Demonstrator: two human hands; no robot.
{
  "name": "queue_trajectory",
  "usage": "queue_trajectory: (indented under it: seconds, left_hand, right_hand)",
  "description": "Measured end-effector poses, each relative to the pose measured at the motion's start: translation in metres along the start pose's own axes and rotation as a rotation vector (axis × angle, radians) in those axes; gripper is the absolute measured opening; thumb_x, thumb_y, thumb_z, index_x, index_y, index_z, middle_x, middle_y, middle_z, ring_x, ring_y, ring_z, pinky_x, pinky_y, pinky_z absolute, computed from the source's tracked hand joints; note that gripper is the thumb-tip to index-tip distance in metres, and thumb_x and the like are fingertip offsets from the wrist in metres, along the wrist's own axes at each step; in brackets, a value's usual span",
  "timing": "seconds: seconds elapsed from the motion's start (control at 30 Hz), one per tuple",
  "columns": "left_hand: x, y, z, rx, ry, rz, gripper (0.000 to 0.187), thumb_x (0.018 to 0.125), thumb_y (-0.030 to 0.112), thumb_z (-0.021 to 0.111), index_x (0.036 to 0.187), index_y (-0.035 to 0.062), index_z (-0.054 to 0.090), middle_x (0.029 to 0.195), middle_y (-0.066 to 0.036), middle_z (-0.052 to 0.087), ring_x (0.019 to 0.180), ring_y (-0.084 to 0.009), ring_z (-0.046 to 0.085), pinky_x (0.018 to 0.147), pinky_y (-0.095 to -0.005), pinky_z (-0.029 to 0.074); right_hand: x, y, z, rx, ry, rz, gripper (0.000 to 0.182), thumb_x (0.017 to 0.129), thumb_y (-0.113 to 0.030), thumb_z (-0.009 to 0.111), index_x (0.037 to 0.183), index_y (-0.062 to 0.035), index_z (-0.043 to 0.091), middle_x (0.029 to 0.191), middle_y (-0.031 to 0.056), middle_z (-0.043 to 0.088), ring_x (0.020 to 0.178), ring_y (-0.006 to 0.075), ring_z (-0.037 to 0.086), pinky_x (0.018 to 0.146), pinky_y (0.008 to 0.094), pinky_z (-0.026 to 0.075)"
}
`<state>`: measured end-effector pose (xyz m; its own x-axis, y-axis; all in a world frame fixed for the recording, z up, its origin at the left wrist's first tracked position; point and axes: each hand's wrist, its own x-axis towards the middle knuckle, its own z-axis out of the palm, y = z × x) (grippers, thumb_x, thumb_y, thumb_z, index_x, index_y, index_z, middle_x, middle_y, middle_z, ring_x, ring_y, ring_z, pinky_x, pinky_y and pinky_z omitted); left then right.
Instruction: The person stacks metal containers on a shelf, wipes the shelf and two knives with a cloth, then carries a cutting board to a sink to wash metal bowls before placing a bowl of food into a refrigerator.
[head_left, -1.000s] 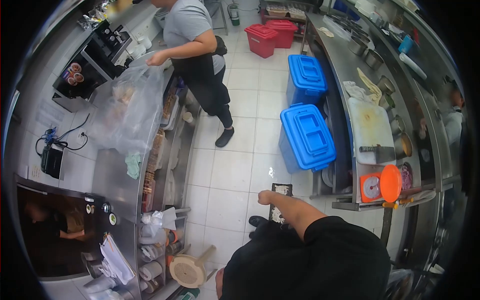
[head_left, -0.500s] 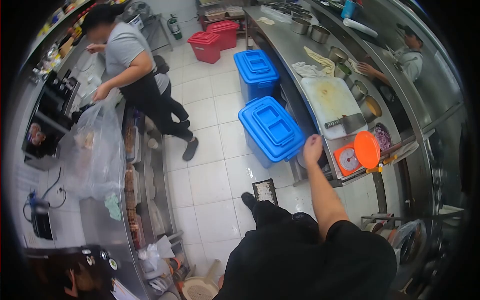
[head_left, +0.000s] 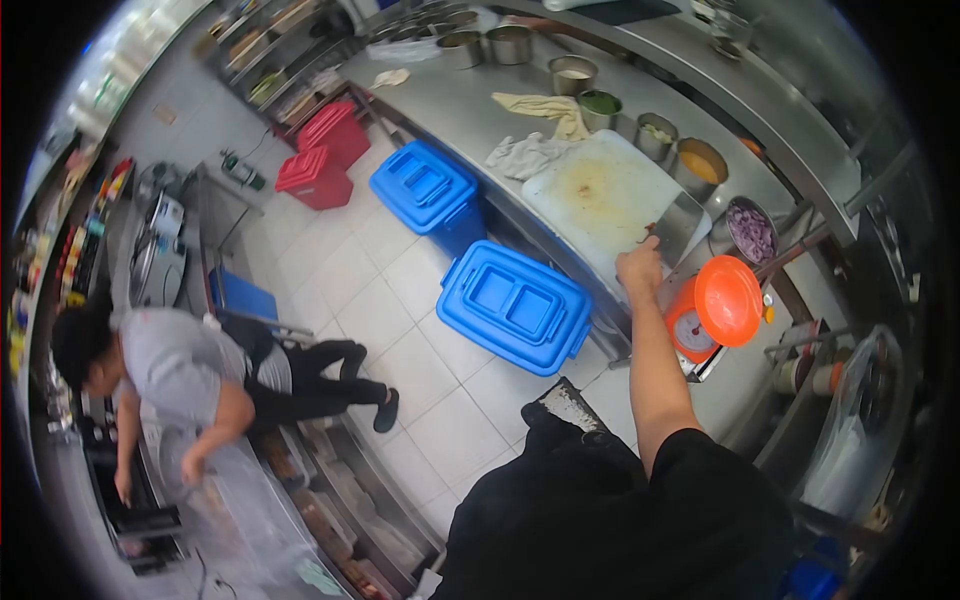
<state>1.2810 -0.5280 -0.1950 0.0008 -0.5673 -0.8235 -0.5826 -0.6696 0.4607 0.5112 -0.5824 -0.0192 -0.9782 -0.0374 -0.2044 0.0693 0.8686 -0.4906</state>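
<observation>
My right hand [head_left: 640, 268] is closed around the handle of a cleaver [head_left: 682, 226], and most of the handle is hidden by the fingers. The cleaver's broad metal blade lies at the near right part of a stained white cutting board [head_left: 575, 195]. Just right of my forearm stands an orange kitchen scale [head_left: 692, 332] with a round orange pan [head_left: 727, 300] on top. A metal bowl of chopped purple onion [head_left: 750, 232] sits beyond the scale. My left hand is not in view.
Metal pots, one with an orange filling [head_left: 702, 160], line the steel counter [head_left: 430, 85] beside crumpled cloths [head_left: 530, 155]. Blue lidded bins [head_left: 515, 305] and red bins [head_left: 315, 178] stand on the tiled floor. At left, a co-worker [head_left: 190, 365] bends over another counter.
My right hand has moved from the counter's front edge onto the cleaver's handle. The view has turned rightward. The co-worker bends lower, with both hands down at the other counter.
</observation>
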Motion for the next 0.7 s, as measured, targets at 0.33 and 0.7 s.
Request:
queue_trajectory:
  seconds: [0.33, 0.7]
  left_hand:
    - [0.129, 0.255, -0.031, 0.31, -0.213, 0.2, 0.036, 0.102, 0.032, 0.065, 0.125, 0.0042, 0.064, 0.111, -0.009, 0.069, 0.098, -0.022, 0.069, 0.079, -0.034, 0.056]
    - [0.258, 0.502, 0.072, 0.676, -0.503, 0.244, 0.034, 0.1, 0.031, 0.063, 0.125, 0.0076, 0.063, 0.112, -0.007, 0.066, 0.098, -0.0236, 0.067, 0.076, -0.04, 0.058]
  right_hand:
    - [-0.069, 0.026, -0.02, 0.479, 0.39, -0.299, 0.071, 0.099, -0.018, 0.061, 0.157, 0.0027, 0.026, 0.134, 0.0293, 0.06, 0.117, 0.0405, 0.064, 0.102, 0.0452, 0.049]
    - [-0.176, -0.017, -0.009, 1.364, -0.021, 0.277, 0.059, 0.105, -0.011, 0.054, 0.159, -0.0026, 0.032, 0.08, 0.0018, 0.053, 0.057, 0.0104, 0.051, 0.049, 0.0289, 0.044]
